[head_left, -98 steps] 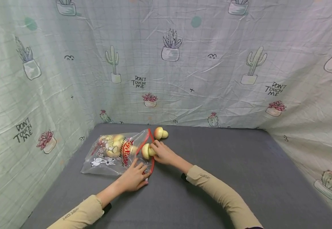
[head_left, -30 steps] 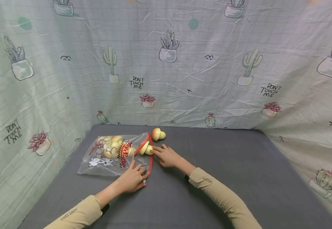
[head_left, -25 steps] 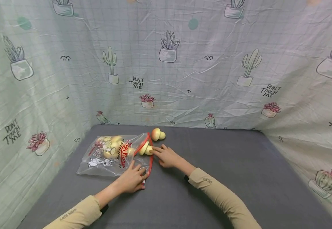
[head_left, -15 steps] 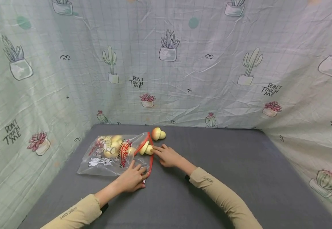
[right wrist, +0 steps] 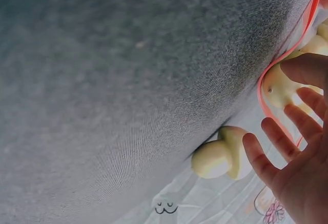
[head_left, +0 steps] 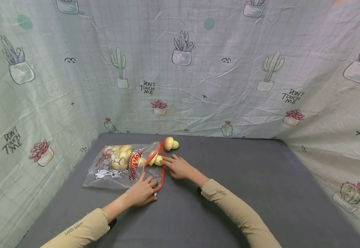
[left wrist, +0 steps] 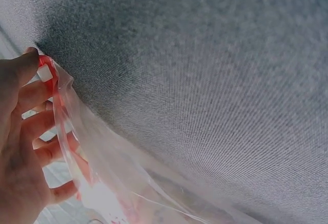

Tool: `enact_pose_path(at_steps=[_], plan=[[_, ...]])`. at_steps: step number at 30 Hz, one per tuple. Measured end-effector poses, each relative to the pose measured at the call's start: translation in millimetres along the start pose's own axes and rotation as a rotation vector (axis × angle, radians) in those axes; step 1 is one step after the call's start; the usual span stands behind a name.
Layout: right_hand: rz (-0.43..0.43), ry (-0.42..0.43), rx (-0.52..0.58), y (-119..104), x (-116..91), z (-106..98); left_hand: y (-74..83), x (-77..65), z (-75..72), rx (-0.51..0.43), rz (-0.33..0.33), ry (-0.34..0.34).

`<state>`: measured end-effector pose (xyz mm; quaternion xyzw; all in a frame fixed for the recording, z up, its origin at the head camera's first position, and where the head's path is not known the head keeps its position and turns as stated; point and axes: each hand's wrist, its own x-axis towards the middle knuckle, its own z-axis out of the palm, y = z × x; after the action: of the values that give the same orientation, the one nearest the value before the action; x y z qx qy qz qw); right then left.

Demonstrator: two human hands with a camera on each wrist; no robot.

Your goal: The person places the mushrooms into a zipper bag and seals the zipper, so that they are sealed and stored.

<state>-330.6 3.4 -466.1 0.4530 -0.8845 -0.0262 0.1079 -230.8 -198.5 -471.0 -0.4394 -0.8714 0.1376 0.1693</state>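
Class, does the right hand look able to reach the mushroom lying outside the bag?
Probably yes: the loose mushroom lies close to the right hand, and the gap between them shows only table, with the bag to its left.

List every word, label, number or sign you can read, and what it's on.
"DON'T TOUCH ME": backdrop cloth, printed three times.
"Toy Story": clear bag, in red.
"Let's Slim": left sleeve, slightly blurred.
Right sleeve: lettering too blurred to read.
Small red print on the bag: too small to read.
No numbers are legible.
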Motion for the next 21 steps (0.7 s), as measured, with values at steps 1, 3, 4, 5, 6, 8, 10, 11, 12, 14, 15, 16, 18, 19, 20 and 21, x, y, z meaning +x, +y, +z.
enact_pose_path(at_steps=[1, 3, 4, 5, 6, 8, 10, 11, 12, 14, 15, 16, 18, 19, 20, 21], plan=[[0.002, 0.003, 0.001, 0, 1, 0, -0.4, 0.1, -0.2, 0.002, 0.001, -0.003], [0.006, 0.002, 0.007, 1, 4, 1, -1.1, 0.1, -0.4, 0.006, 0.006, -0.006], [0.009, -0.005, 0.005, 1, 5, 1, -1.3, 0.0, -0.5, 0.007, 0.009, -0.006], [0.011, -0.012, 0.004, 1, 6, 1, -1.4, 0.0, -0.8, 0.008, 0.013, -0.003], [0.014, -0.019, 0.004, 1, 7, 1, -1.8, -0.1, -0.9, 0.01, 0.014, -0.001], [0.02, -0.035, 0.012, 1, 9, 0, -2.1, -0.4, -0.9, 0.015, 0.014, -0.003], [0.021, -0.047, 0.019, 0, 11, -1, -2.8, -0.1, -0.7, 0.025, 0.012, -0.006], [0.021, -0.052, 0.022, 0, 12, -1, -3.3, 0.1, -0.3, 0.028, 0.011, -0.01], [0.021, -0.056, 0.026, 0, 13, -2, -3.8, 0.4, 0.1, 0.031, 0.011, -0.011], [0.019, -0.059, 0.029, -1, 15, -2, -4.4, 0.9, 0.8, 0.03, 0.013, -0.01], [0.018, -0.059, 0.025, -1, 16, -1, -4.5, 0.9, 0.9, 0.027, 0.014, -0.011], [0.018, -0.059, 0.021, -1, 16, -1, -4.5, 1.0, 1.1, 0.019, 0.016, -0.01], [0.018, -0.055, 0.016, -3, 18, 1, -4.1, 1.0, 0.7, 0.01, 0.019, -0.014], [0.017, -0.053, 0.012, -4, 19, 1, -3.9, 1.0, 0.5, 0.006, 0.02, -0.019], [0.018, -0.052, 0.008, -5, 19, 2, -3.5, 0.9, 0.1, 0.0, 0.02, -0.023], [0.019, -0.053, 0.002, -6, 20, 2, -3.4, 0.8, -0.1, -0.001, 0.019, -0.028]])
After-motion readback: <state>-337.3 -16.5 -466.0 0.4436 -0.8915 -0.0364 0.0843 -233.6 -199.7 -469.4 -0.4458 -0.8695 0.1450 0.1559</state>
